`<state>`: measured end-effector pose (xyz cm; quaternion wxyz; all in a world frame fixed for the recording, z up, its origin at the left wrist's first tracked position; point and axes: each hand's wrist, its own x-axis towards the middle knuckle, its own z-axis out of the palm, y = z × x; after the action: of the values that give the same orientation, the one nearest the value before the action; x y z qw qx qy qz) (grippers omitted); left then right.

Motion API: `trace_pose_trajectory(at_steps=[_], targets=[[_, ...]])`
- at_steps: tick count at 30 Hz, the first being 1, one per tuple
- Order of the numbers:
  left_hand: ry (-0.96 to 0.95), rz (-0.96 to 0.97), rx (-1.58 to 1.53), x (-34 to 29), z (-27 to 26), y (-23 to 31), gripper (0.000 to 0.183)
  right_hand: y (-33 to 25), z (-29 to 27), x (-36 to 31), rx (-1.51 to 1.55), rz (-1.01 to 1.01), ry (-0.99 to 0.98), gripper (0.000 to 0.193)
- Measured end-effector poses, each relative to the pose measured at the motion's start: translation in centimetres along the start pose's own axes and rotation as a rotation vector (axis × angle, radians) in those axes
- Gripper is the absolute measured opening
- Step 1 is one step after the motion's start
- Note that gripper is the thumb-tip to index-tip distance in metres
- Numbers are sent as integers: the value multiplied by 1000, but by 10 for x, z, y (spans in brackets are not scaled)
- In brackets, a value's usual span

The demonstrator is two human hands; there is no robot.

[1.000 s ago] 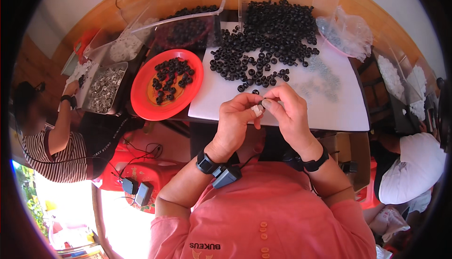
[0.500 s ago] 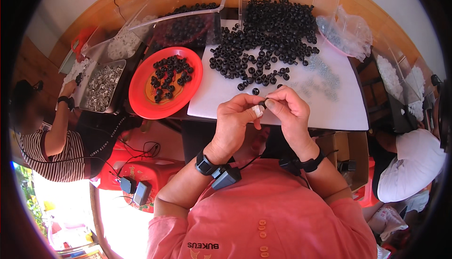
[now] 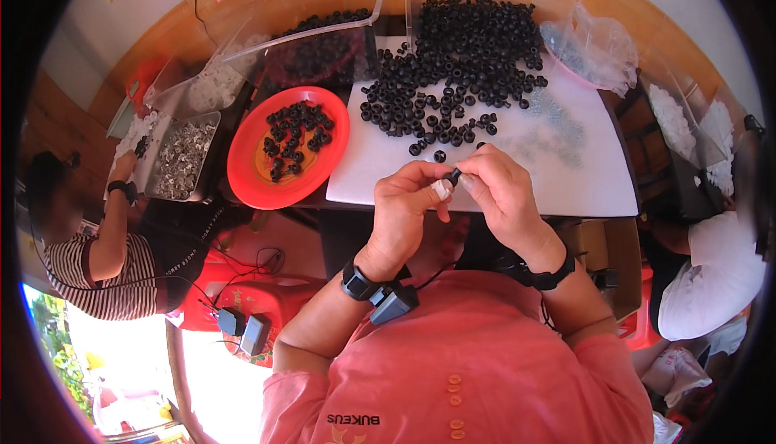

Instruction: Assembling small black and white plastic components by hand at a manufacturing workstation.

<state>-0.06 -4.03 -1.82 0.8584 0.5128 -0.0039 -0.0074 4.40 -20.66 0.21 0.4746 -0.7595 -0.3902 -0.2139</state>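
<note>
My left hand (image 3: 402, 206) pinches a small black knob-like part (image 3: 453, 176) between thumb and forefinger, just off the table's near edge. White tape (image 3: 441, 189) is wrapped round a digit of this hand. My right hand (image 3: 503, 192) meets it from the right, thumb and forefinger closed at the black part's upper end. Whatever those right fingertips hold is too small or hidden to make out. Beyond both hands, loose black parts (image 3: 453, 88) of the same kind are heaped on a white sheet (image 3: 364, 177). Small clear beads (image 3: 554, 125) are scattered to their right.
At left, a red plate (image 3: 248, 184) carries black parts, beside a metal tray (image 3: 184, 157) of small silvery pieces. Clear bins (image 3: 323, 40) stand behind. A pink bowl with a plastic bag (image 3: 598, 48) sits back right. Co-workers sit at left (image 3: 105, 258) and right (image 3: 703, 274).
My right hand has tilted and its thumb has drawn back slightly, so more of the black part shows. My left hand keeps its pinch. The whole view has shifted a little.
</note>
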Motion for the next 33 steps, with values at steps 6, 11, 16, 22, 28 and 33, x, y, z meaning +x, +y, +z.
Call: trace_pose_trajectory(at_steps=[6, 11, 16, 22, 28, 33], targets=[[2, 19, 65, 0, 0, -2, 18, -5, -6, 6, -213, -116, -72, 26], [12, 15, 20, -1, 2, -1, 15, -7, -5, 6, -217, -91, -98, 25], [-1, -12, 22, -3, 4, 3, 15, -3, -9, 9, -128, -64, -124, 17], [-7, 37, 57, -3, 2, 1, 14, -3, -10, 8, 280, 441, -228, 10], [-17, 40, 4, -2, 2, -1, 14, -12, 2, -3, 142, 259, -64, 4], [-10, 26, 6, -2, 0, 0, 13, -14, -2, 2, -89, -6, -53, 16]])
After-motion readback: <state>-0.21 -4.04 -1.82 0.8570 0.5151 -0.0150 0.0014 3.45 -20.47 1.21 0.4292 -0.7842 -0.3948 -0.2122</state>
